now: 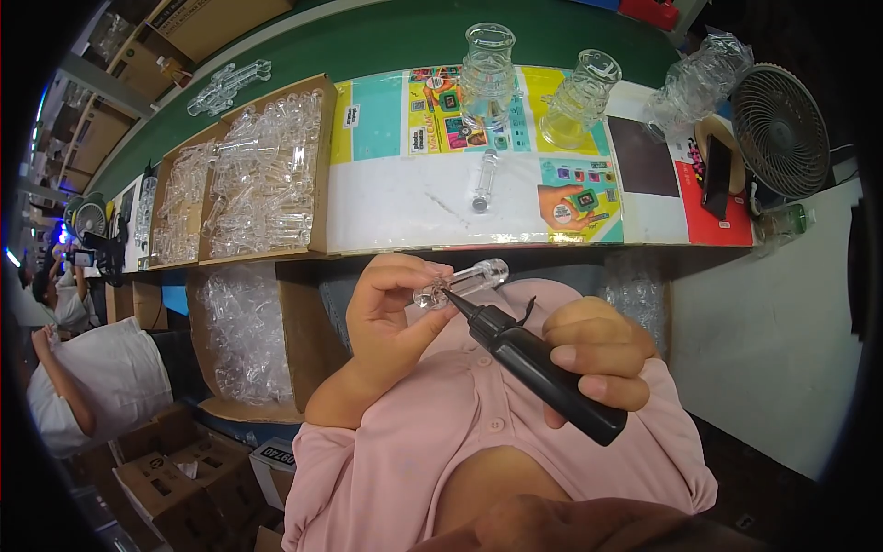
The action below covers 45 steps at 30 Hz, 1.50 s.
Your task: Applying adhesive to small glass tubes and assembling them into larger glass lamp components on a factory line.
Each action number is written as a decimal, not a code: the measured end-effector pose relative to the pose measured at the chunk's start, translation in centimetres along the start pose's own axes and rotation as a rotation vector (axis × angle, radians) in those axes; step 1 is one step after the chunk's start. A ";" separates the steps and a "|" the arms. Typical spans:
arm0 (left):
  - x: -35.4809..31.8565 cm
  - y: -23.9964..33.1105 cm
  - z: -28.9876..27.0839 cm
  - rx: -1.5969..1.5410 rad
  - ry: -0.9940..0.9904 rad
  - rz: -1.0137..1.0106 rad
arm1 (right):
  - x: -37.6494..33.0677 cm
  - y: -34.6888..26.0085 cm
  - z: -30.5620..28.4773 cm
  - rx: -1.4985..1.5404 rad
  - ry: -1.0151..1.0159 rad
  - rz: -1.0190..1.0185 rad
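My left hand [391, 308] pinches a clear plastic tube-shaped part [478, 278] by its wider end, in front of the table's near edge. Wrapped in the fingers of my right hand [602, 354] is a black squeeze bottle [552, 373] with a pointed nozzle. It tilts up to the left, and the nozzle tip meets or nearly meets the wide end of the clear part; the exact contact is too small to tell. A similar clear part [486, 179] stands on the table beyond my hands.
A cardboard box [324, 170] of clear parts sits at left; another carton [294, 340] of them is below. Clear assemblies [489, 74] stand at the back. To the right are a phone [716, 177] and a fan [780, 131]. Another person [101, 386] is at far left.
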<state>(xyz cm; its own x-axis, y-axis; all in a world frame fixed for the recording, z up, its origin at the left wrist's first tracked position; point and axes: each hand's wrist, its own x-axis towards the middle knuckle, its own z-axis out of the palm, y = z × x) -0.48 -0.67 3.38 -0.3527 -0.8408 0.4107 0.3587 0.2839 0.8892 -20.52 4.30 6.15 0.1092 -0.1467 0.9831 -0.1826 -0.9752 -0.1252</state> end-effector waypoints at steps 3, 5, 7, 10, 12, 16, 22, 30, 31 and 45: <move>0.0 -0.1 0.0 0.181 0.024 0.099 | -0.5 0.2 0.1 0.023 0.050 0.003; 0.1 -0.1 0.0 0.316 0.026 0.168 | -0.8 0.1 0.0 0.032 0.079 0.070; 0.2 -0.1 0.0 0.366 0.031 0.206 | -0.9 -0.3 -0.4 0.056 0.121 0.247; 0.3 -0.2 0.0 0.396 0.035 0.214 | -1.0 -0.4 -0.3 0.237 0.339 0.524; 0.4 -0.5 0.2 0.377 0.031 0.198 | -1.1 1.0 -0.7 -0.077 0.357 0.724; 0.6 -1.3 0.8 0.264 0.034 0.088 | -2.7 3.8 -0.2 0.808 1.077 1.177; 1.4 -3.0 2.1 0.033 0.020 -0.107 | -7.8 8.5 -5.2 1.581 1.416 1.147; 1.9 -4.5 3.4 -0.090 0.031 -0.343 | -14.4 11.9 -16.8 1.566 1.683 0.556; 2.0 -4.6 3.7 -0.059 0.003 -0.326 | -15.0 12.1 -17.6 1.513 1.712 0.516; 5.6 -7.5 6.3 -0.465 0.019 -0.730 | -13.1 9.4 -14.1 1.078 1.285 0.706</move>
<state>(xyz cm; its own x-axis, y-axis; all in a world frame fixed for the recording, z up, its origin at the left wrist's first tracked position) -10.54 -4.62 0.31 -0.6193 -0.7481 -0.2384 0.3669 -0.5442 0.7545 -37.39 -0.63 -6.00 -0.5320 -0.8369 0.1286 0.8418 -0.5392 -0.0262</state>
